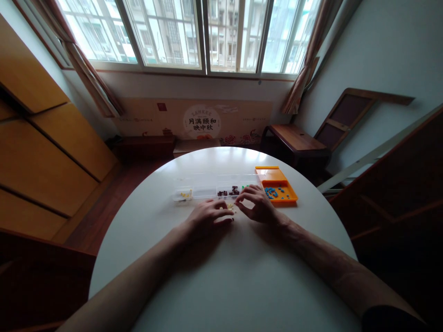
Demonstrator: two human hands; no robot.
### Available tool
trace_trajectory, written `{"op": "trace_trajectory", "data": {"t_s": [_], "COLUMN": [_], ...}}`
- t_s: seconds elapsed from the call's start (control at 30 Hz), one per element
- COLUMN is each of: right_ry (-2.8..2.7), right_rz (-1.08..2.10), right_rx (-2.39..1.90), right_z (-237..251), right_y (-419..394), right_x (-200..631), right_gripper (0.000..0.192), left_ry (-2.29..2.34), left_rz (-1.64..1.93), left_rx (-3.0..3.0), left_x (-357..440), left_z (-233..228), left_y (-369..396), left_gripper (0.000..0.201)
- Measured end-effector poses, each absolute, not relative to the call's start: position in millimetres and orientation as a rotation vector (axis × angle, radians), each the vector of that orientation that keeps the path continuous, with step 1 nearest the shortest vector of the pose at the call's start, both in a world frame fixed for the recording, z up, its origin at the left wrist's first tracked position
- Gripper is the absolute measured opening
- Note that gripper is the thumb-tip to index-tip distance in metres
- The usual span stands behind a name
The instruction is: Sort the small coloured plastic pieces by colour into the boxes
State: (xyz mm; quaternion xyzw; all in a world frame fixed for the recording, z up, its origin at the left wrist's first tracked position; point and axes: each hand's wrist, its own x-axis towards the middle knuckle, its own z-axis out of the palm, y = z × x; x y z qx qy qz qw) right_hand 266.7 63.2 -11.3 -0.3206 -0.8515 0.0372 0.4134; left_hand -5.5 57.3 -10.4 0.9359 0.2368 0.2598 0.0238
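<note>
Small pale-yellow pieces (pixel 230 208) lie on the white table between my two hands. My left hand (pixel 207 216) rests on the tabletop just left of them, thumb and forefinger apart, with a tiny dark piece (pixel 233 219) by the thumb tip. On the other side, my right hand (pixel 258 205) curls thumb and fingers into a loop, the tips pinched beside the yellow pieces; anything between them is too small to make out. Behind both hands stands a clear plastic compartment box (pixel 204 193) with yellow pieces (pixel 187 193), dark brown pieces (pixel 234 190) and partly hidden green pieces (pixel 245 186).
An orange case (pixel 292 196) with its lid open holds several small blue pieces (pixel 272 192), right of the clear box. The round white table (pixel 221 276) has a curved edge. Beyond it are a wooden stool (pixel 297 138), a printed banner (pixel 238 120) and windows.
</note>
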Motion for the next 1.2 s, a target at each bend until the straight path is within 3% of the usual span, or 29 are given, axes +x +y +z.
{"op": "trace_trajectory", "data": {"t_s": [0.3, 0.73, 1.2], "right_ry": [-1.919, -2.245, -2.119], "right_rz": [-0.014, 0.158, 0.046], "right_rx": [-1.132, -0.653, -0.730], "right_z": [-17.7, -10.0, -17.0], "right_y": [77.1, 59.3, 65.6], "right_x": [268.1, 258.0, 259.0], "right_gripper": [0.010, 0.014, 0.003], "left_ry": [0.695, 0.833, 0.879], "left_rz": [0.704, 1.028, 1.129], "left_rx": [2.845, 2.423, 2.366], "left_x": [-1.7, -1.2, -4.7], "left_z": [-5.0, -12.3, 1.8], "left_y": [55.3, 62.7, 61.1], "left_gripper": [0.025, 0.027, 0.028]}}
